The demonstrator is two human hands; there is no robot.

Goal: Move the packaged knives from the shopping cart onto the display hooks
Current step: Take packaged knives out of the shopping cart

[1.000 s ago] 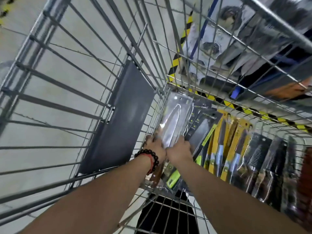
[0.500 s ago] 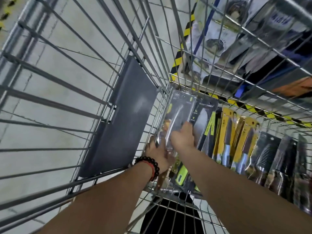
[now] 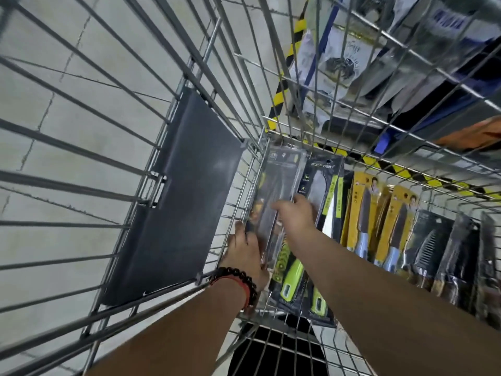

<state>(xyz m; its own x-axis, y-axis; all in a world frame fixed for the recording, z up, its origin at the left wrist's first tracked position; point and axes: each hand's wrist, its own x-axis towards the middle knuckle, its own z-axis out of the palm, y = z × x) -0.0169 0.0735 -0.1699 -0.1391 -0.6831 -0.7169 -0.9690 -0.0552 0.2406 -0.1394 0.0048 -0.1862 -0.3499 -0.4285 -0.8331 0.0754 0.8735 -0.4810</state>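
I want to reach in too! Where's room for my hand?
Free: the cart floor around the grey flap, left of the left hand. Crowded: knife packs stand side by side from both hands rightward.

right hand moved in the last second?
Yes. The right hand slid up the clear knife pack, away from the cart's near edge; it was level with the left hand before.

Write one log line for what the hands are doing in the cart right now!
stage: picking from cart | left hand: grips clear knife pack at lower edge | right hand: holds same pack | hooks: not in view
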